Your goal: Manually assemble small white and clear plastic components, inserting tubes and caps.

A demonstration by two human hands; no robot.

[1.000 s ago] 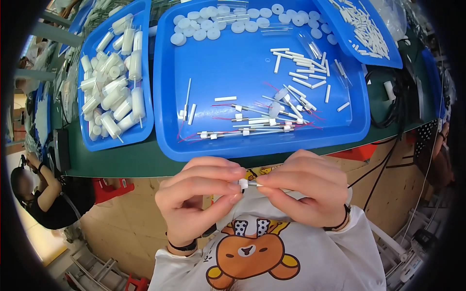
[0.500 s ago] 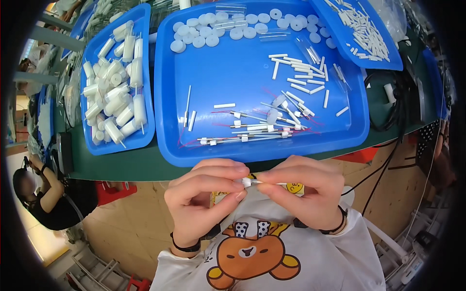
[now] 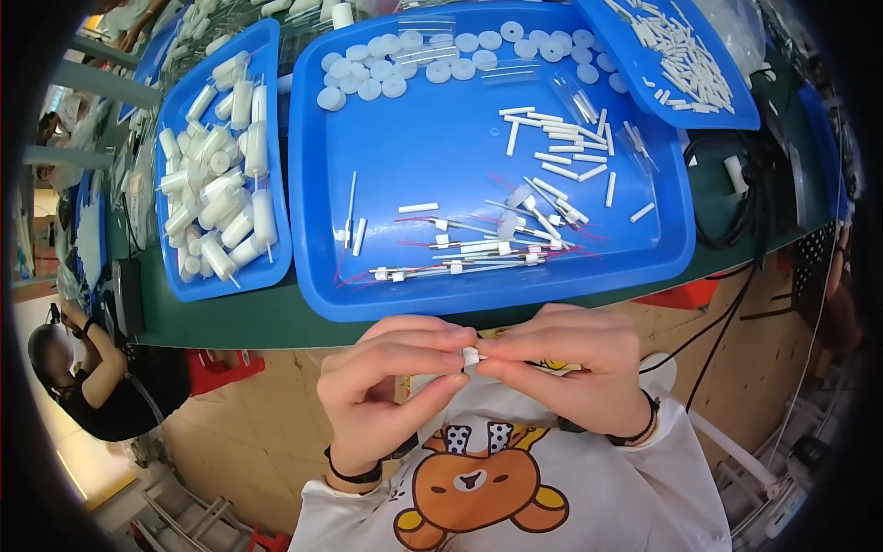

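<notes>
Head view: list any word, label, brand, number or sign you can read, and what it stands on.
No text here is clear enough to quote.
Shirt: small dark marks beside the bear print, too small to read.
Large tray: a faint round mark, too small to make out.
White piece at the fingers: no lettering visible.

The small held piece is white, and so is the shirt, printed with an orange-brown bear whose inner ears are yellow, beside dark blue patches dotted white. Bright blue trays on the dark green tabletop bear white cylinders, frosted white discs, white tubes and red wires. The wristbands are black.
</notes>
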